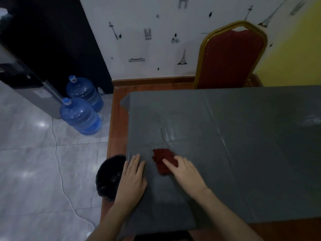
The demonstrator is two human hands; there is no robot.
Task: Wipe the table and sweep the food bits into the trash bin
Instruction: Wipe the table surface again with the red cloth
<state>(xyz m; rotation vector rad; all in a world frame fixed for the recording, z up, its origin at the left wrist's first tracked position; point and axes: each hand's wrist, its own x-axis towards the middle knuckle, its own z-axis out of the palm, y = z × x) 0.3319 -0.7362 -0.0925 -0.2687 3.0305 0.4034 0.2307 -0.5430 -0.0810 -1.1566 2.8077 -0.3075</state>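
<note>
Left hand [132, 178] flat, fingers straight, at grey-covered table's [243, 153] left edge above black-lined trash bin [108, 178]; right hand [184, 170] presses red crumpled cloth [162, 158] with extended fingers.

1. The cloth [163, 160] lies on the table [243, 136], near its 8 o'clock corner.
2. The right hand [184, 169] rests on the cloth's 4 o'clock side.
3. The left hand [133, 176] lies flat at the cloth's 9 o'clock, over the table edge.
4. The trash bin [108, 176] stands on the floor at the left hand's 9 o'clock.
5. The chair [231, 56] stands at the table's 12 o'clock.
6. 2 water bottles [79, 115] stand at the bin's 11 o'clock.
</note>
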